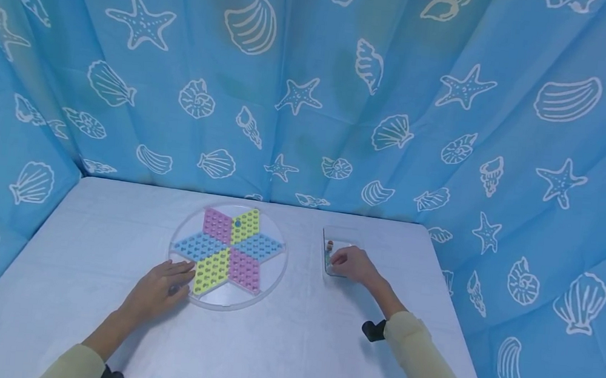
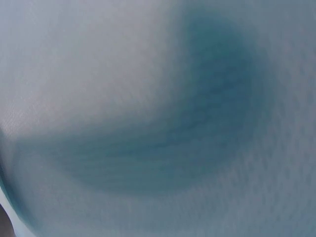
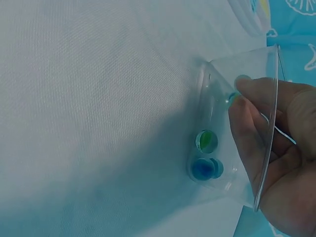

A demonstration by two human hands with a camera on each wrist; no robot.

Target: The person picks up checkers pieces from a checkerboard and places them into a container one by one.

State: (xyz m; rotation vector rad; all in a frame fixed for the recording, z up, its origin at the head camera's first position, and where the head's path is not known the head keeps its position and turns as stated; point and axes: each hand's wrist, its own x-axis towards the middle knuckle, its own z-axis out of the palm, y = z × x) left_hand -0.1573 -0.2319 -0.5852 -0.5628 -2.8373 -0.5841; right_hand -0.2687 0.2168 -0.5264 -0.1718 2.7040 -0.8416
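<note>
A round clear board carries a six-pointed star of pink, yellow and blue sections with rows of holes. One blue marble sits in the far yellow section. My left hand rests at the board's near-left rim, fingers extended; a small dark spot shows between thumb and fingers, too unclear to name. My right hand reaches into a clear plastic box, thumb and forefinger pinching a small bluish marble, partly hidden. Also in the box lie a green-swirled marble and a blue marble.
A white cloth covers the table. Blue curtains with white shell and starfish prints stand behind and at the sides. A brown marble shows at the box's far end. The left wrist view is mostly blurred pale cloth and shadow.
</note>
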